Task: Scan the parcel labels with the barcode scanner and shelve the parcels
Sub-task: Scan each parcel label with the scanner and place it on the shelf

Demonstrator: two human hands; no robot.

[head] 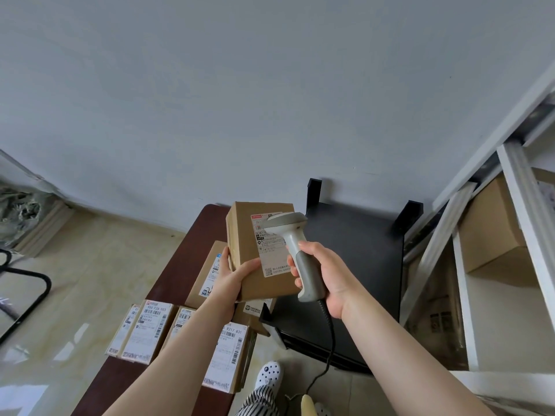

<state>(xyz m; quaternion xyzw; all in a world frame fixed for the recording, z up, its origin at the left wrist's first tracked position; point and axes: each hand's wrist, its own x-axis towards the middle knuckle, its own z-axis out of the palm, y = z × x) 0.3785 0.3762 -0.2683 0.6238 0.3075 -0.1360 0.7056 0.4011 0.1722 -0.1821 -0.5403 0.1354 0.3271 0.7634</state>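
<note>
With the left hand (232,280) gripping only the near left corner of the parcel (261,250), raised above the worktop (180,265), and right-hand fingers (295,267) wrapped round the scanner (295,250), the box could tilt, slip, and spoil the read.

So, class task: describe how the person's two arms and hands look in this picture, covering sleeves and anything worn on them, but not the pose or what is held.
Both forearms are bare right down to the bottom edge of the picture, so no sleeves show. The left hand and the right hand wear no gloves, and no watch, bracelet or ring is visible on either. No markings can be made out on them.
</note>
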